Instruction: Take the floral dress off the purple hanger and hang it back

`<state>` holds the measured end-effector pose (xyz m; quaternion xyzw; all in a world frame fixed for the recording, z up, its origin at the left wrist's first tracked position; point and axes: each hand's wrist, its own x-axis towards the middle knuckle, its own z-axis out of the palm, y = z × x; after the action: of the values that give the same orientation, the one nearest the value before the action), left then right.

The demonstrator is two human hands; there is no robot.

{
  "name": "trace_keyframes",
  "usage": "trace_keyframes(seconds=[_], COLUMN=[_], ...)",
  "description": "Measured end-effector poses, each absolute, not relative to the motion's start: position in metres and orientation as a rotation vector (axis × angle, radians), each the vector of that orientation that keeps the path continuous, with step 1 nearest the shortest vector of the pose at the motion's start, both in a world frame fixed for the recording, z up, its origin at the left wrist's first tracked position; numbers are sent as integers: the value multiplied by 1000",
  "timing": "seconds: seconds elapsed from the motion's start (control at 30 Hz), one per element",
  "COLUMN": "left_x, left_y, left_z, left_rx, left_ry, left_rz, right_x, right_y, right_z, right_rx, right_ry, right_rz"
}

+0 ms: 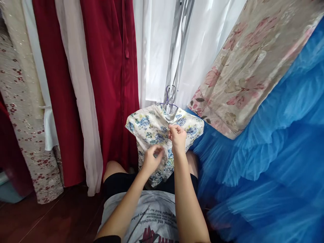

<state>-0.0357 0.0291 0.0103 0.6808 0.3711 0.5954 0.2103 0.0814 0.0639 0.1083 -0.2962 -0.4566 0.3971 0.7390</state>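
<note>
A small white dress with blue flowers (149,126) hangs on a purple wire hanger (170,98) in front of me, just above my knees. My right hand (178,136) pinches the fabric at the dress's front, just below the collar. My left hand (152,158) is lower and to the left, its fingers curled in a pinch against the front of the dress. What the left fingers hold is too small to make out.
Red (108,67), white (76,84) and sequinned (22,118) garments hang at the left down to a dark wooden floor (50,219). White curtains (202,40) hang behind. A pink floral fabric (253,64) and a big blue tulle skirt (265,168) crowd the right.
</note>
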Motion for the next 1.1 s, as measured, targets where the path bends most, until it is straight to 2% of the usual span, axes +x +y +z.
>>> trace_keyframes(seconds=[0.1, 0.2, 0.33, 0.5, 0.7, 0.8, 0.97, 1.1], left_x=[-53, -60, -57, -46, -71, -110, -167, -170], left_y=[40, 59, 80, 89, 118, 145, 175, 167], left_z=[81, 140, 171, 177, 198, 198, 162, 105], left_rx=[2073, 2417, 2670, 2565, 2162, 1759, 615, 415], left_ry=[967, 945, 887, 907, 912, 948, 777, 743], left_rz=[1958, 1809, 1654, 1903, 2201, 2300, 2082, 1995], right_x=[85, 90, 91, 81, 80, 82, 74, 67], right_y=[57, 56, 68, 97, 96, 86, 75, 73], right_z=[110, 122, 139, 143, 98, 84, 87, 73], right_rx=[-642, -650, -623, -683, -846, -830, -792, -801], right_ry=[-1025, -1074, -1128, -1179, -1184, -1156, -1224, -1135], right_rz=[853, 806, 776, 741, 821, 921, 969, 1043])
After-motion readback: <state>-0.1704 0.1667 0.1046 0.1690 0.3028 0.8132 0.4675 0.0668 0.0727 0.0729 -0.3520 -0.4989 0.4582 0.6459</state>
